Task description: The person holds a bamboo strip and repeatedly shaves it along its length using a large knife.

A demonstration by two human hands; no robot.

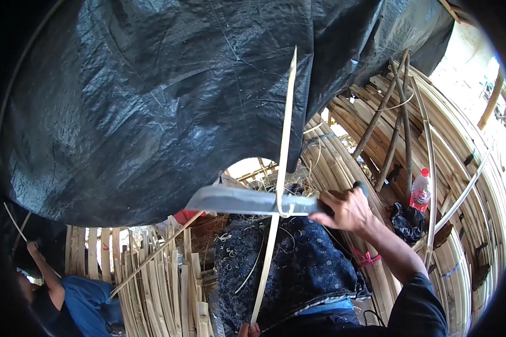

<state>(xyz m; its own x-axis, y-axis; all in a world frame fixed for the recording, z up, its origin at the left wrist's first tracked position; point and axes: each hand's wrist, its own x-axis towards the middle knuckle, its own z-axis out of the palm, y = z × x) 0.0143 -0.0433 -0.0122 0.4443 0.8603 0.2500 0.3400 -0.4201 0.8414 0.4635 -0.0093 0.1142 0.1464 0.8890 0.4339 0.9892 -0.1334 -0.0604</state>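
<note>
My right hand (348, 210) is closed around the dark handle of a machete (233, 200), whose broad blade points left. The blade lies across a long, pale bamboo strip (287, 123), and a thin curled shaving (287, 212) hangs where they meet. At the bottom edge of the view, my left hand (249, 330) grips the lower end of the strip; only its fingers show. The strip rises steeply, its tip in front of a black plastic sheet. Beneath it, a dark blue patterned cloth (315, 253) covers my lap, with loose shavings on it.
The black plastic sheet (152, 112) hangs ahead. Bundled bamboo slats (455, 129) curve along the right, near a bottle with a red cap (420, 191) and a black plastic bag (407, 222). More upright slats (157, 281) stand at left. Another person (56, 286) sits at the lower left, holding a thin stick.
</note>
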